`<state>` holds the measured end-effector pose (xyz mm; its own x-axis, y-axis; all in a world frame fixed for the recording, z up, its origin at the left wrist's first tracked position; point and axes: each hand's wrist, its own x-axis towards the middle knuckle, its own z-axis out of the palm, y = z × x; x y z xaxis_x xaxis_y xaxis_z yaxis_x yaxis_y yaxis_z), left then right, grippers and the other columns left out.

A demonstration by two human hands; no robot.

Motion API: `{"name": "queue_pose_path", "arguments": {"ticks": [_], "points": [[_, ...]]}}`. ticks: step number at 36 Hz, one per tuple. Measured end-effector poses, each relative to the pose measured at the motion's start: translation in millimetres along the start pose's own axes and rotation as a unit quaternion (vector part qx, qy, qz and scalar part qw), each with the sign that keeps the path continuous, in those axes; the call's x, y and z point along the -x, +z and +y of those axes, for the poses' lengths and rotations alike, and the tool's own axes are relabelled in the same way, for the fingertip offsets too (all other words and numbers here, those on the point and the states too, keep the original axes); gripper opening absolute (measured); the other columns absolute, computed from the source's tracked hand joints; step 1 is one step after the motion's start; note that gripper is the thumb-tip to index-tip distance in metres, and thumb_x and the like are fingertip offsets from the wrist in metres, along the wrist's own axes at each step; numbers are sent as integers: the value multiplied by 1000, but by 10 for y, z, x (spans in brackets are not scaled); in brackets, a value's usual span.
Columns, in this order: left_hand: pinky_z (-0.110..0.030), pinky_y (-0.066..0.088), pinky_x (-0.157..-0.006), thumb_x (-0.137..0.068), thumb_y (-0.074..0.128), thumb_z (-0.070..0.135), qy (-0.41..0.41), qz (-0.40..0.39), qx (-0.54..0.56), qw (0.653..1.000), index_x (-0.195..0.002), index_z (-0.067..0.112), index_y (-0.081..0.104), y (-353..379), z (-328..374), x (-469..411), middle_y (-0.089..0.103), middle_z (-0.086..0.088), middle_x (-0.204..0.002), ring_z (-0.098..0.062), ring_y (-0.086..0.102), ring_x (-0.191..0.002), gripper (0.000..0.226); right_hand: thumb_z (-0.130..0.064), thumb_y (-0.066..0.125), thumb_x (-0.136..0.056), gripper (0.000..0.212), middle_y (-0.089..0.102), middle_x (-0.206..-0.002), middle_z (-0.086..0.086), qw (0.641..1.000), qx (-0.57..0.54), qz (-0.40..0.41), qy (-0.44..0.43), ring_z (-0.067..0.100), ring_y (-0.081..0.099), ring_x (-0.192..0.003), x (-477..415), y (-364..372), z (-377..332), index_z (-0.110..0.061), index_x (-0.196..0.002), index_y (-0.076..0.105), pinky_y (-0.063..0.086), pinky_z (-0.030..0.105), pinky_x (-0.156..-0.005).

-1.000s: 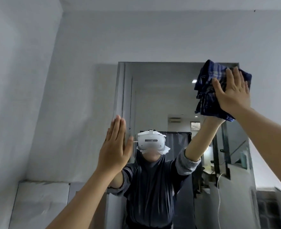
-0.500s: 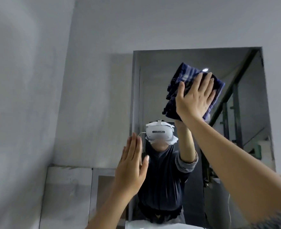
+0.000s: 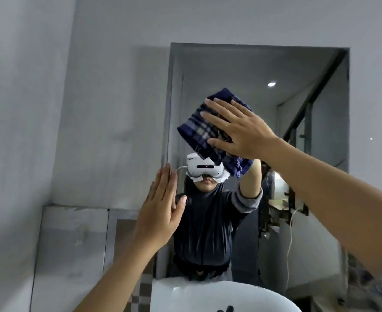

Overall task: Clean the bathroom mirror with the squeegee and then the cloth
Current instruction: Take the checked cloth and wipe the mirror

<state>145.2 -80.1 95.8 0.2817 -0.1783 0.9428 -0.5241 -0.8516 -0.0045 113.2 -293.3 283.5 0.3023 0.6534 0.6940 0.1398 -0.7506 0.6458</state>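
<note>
Head view: right hand (image 3: 241,131), fingers flat, presses the blue checked cloth (image 3: 199,129) on the tall wall mirror (image 3: 241,68). Left hand (image 3: 160,212) is flat, holding nothing. Squeegee part seems done; more wiping is left.

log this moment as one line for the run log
step: cloth | right hand: fingers straight, pressing cloth on mirror | left hand: open, by mirror's left edge

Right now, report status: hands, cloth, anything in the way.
Right hand flat, pressing cloth on mirror. Left hand open, by mirror's left edge. Squeegee not in view.
</note>
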Motion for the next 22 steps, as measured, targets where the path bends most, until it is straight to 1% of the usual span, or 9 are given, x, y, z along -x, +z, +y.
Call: {"name": "queue_pose_path", "arguments": {"ticks": [3, 6, 9, 11, 13, 16, 18, 21, 22], "points": [[-39, 14, -117, -95, 36, 36, 2, -9, -9, 1000, -147, 11, 2, 12, 2, 1, -4, -8, -156, -18, -3, -144, 67, -64, 15, -89, 69, 5, -158, -2, 997, -6, 5, 76, 14, 2, -145, 384, 9, 268, -27, -148, 11, 0, 34, -119], [-36, 9, -117, -96, 32, 39, -7, -4, -1, 1000, -147, 13, -1, -1, 42, 9, -7, -4, -156, -15, -6, -143, 66, -62, 16, -89, 69, 6, -158, -3, 984, -30, 31, 173, 12, 2, -145, 746, 43, 501, -27, -148, 12, 1, 34, -118], [-29, 4, -117, -95, 27, 41, -12, 7, 4, 1000, -147, 13, 1, -20, 88, 11, -5, -3, -157, -13, -5, -143, 65, -60, 20, -89, 68, 8, -158, -2, 956, -61, 73, 276, 13, 4, -145, 1065, 118, 639, -26, -148, 16, 2, 33, -118], [-25, 1, -116, -94, 25, 41, -16, 5, 1, 1000, -147, 12, 1, -18, 100, 6, -5, -4, -156, -13, -5, -143, 65, -59, 21, -89, 67, 12, -157, 0, 929, -82, 113, 344, 15, 7, -145, 1236, 184, 634, -24, -147, 19, 2, 34, -118], [-25, 0, -116, -93, 25, 41, -19, 4, 0, 1000, -147, 12, 1, -12, 102, 4, -6, -4, -156, -13, -6, -143, 65, -58, 22, -90, 67, 13, -157, 1, 894, -102, 145, 413, 16, 7, -145, 1347, 250, 558, -23, -147, 20, 2, 34, -118], [-28, 3, -116, -93, 24, 42, -25, 5, -2, 1000, -147, 13, 1, -7, 107, 4, -6, -3, -156, -13, -6, -143, 65, -58, 22, -91, 67, 8, -158, 0, 832, -136, 173, 510, 15, 4, -145, 1386, 354, 382, -24, -148, 16, 1, 34, -118], [-31, 6, -116, -93, 24, 42, -27, 3, -2, 1000, -147, 14, 1, -14, 112, 3, -8, -2, -156, -13, -6, -143, 65, -58, 23, -91, 67, 7, -158, 0, 781, -153, 200, 571, 15, 4, -145, 1351, 406, 245, -24, -148, 14, 0, 34, -118], [-34, 8, -116, -93, 27, 42, -28, -8, 1, 1000, -147, 14, -1, -36, 109, 9, -10, -2, -156, -12, -7, -143, 67, -57, 25, -92, 66, 7, -158, 1, 691, -180, 233, 660, 17, 3, -145, 1222, 445, 7, -23, -148, 13, -2, 36, -117], [-35, 8, -116, -93, 29, 41, -27, -14, -1, 1000, -147, 14, -1, -42, 101, 16, -10, -1, -156, -12, -8, -143, 68, -56, 26, -93, 66, 6, -158, 1, 666, -191, 238, 681, 17, 2, -145, 1163, 454, -79, -22, -148, 13, -3, 37, -117]]}}
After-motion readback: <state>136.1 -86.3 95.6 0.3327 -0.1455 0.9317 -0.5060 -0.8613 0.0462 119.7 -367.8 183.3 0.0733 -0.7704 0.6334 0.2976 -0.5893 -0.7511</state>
